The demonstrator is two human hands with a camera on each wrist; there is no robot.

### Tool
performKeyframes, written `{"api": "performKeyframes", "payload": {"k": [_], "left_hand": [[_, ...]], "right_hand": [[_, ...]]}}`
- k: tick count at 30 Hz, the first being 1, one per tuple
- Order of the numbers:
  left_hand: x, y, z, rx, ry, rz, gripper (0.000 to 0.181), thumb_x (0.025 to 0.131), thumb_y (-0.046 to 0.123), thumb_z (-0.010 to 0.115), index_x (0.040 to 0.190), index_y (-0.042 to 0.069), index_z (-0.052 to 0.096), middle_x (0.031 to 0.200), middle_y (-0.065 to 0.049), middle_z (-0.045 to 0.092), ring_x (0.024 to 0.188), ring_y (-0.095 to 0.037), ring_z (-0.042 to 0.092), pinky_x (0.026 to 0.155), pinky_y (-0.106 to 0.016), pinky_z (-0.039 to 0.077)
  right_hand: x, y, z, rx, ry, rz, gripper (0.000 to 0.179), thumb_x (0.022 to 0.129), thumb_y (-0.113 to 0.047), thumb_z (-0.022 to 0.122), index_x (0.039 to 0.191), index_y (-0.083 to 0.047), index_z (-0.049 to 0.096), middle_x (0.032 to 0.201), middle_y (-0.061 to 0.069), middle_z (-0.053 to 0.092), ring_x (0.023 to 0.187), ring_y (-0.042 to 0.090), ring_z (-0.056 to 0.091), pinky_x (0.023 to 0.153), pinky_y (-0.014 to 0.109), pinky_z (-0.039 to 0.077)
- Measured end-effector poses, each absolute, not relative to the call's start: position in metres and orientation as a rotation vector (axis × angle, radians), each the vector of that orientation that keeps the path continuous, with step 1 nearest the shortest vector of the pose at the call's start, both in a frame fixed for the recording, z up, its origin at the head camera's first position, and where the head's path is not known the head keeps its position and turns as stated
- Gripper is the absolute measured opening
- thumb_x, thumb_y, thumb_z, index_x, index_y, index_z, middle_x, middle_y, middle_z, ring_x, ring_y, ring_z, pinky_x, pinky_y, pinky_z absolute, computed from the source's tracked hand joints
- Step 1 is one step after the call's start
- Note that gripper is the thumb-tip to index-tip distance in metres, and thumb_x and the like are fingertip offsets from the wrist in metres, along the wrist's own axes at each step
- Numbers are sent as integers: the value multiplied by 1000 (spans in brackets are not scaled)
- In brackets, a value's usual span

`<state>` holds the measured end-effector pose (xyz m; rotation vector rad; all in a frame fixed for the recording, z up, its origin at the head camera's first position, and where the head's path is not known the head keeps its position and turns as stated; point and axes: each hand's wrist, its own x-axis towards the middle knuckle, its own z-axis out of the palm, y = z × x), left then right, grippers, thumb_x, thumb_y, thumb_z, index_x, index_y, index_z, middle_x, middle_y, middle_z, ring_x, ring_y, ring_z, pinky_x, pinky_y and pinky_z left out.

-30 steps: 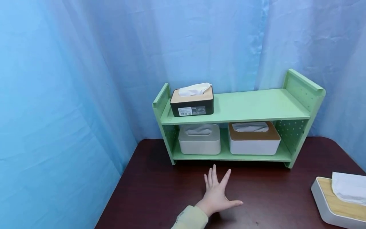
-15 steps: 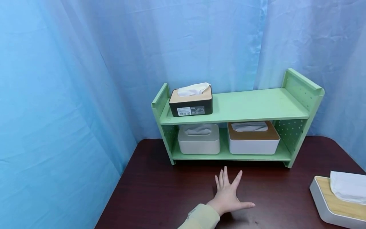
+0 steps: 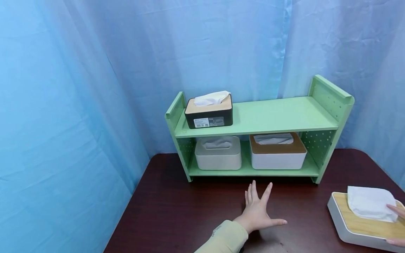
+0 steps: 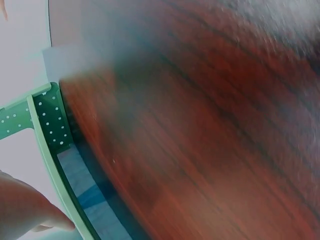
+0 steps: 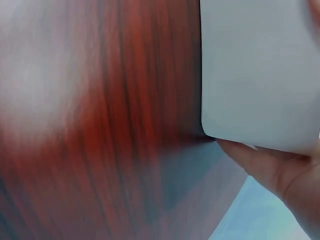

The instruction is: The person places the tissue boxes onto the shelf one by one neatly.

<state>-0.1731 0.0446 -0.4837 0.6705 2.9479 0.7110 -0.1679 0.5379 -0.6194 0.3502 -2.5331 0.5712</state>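
At the right edge of the head view, a white tissue box point(image 3: 364, 225) with a light wood lid lies on the dark table point(image 3: 177, 211), a white tissue sticking out. My right hand point(image 3: 397, 211) is mostly cut off there, its finger by the tissue and its thumb low on the box's front. In the right wrist view, that hand point(image 5: 282, 172) grips the box between thumb and fingers. My left hand point(image 3: 257, 212) holds nothing; its fingers are spread and its thumb points right, low in front of the green shelf point(image 3: 284, 112).
On the shelf's top level sits a black tissue box point(image 3: 215, 117) at the left. Its lower level holds a grey-white tissue box point(image 3: 218, 161) and a white one with a brown lid point(image 3: 278, 160). Blue curtains point(image 3: 142, 70) hang behind and at the left.
My left hand has moved right across the table, fingers still spread. My right hand has come into view at the right edge, and the wood-lidded tissue box has shifted left.
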Motion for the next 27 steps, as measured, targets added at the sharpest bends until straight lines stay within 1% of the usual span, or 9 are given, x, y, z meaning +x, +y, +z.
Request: {"api": "performKeyframes", "payload": {"k": [3, 6, 8, 9, 10, 12, 13, 18, 27], "left_hand": [[-171, 47, -484, 658, 2935, 724, 112, 71, 63, 72, 148, 44, -6, 158, -17, 0, 145, -37, 8, 106, -50, 34], [-171, 47, -484, 655, 2922, 745, 110, 71, 62, 72, 149, 45, -4, 157, -18, 1, 144, -39, 8, 102, -46, 41], [-171, 47, -484, 658, 2909, 762, 109, 71, 61, 73, 149, 45, -3, 157, -19, 0, 144, -39, 7, 100, -43, 43], [-172, 47, -483, 663, 2902, 776, 109, 71, 60, 73, 149, 45, -2, 157, -19, 0, 144, -39, 7, 100, -42, 43], [-172, 47, -483, 668, 2897, 784, 108, 72, 60, 73, 149, 44, -1, 157, -19, 0, 144, -40, 7, 99, -41, 44], [-173, 47, -482, 673, 2886, 801, 107, 72, 58, 74, 150, 44, 2, 157, -19, -1, 144, -39, 7, 97, -39, 45], [-173, 47, -481, 675, 2883, 805, 106, 72, 58, 74, 150, 44, 4, 157, -18, -1, 144, -39, 8, 96, -38, 46], [-172, 50, -482, 695, 2851, 811, 102, 71, 57, 75, 149, 44, 10, 158, -16, 1, 144, -36, 10, 93, -34, 48], [-174, 54, -484, 748, 2736, 918, 95, 74, 49, 77, 148, 44, 18, 157, -22, 4, 141, -41, 20, 93, -36, 48]], "right_hand": [[-154, 495, -577, 360, -2547, 658, 146, 28, -14, 93, 145, -54, 14, 143, -39, 14, 110, -30, 13, 90, -5, 2], [-148, 464, -556, 364, -2622, 833, 132, 45, -8, 90, 148, -46, 17, 131, -49, 15, 104, -33, 14, 89, -5, 1], [-147, 448, -544, 306, -2756, 948, 123, 61, -11, 85, 147, -48, 5, 156, -20, 9, 127, -19, 1, 109, 12, -3], [-148, 442, -541, 309, -2799, 1028, 120, 66, -10, 83, 150, -40, 3, 157, -18, 2, 136, -6, -9, 116, 27, -6], [-148, 436, -537, 280, -2865, 1061, 117, 71, -14, 81, 150, -38, -2, 160, 4, -1, 143, 14, -13, 116, 45, -5], [-151, 424, -527, 211, -3007, 1076, 113, 79, -24, 76, 150, -29, -11, 147, 41, 5, 137, 52, -4, 102, 72, 6], [-152, 418, -522, 189, -3059, 1068, 111, 81, -28, 75, 151, -22, -11, 135, 51, 13, 127, 63, 8, 93, 75, 16], [-156, 393, -515, 238, -3113, 986, 100, 80, -31, 75, 145, 12, 13, 130, 49, 25, 112, 58, 32, 81, 67, 36], [-159, 344, -507, 296, -3066, 954, 97, 73, -34, 80, 143, 7, 27, 130, 48, 34, 109, 54, 47, 76, 57, 44]]}}
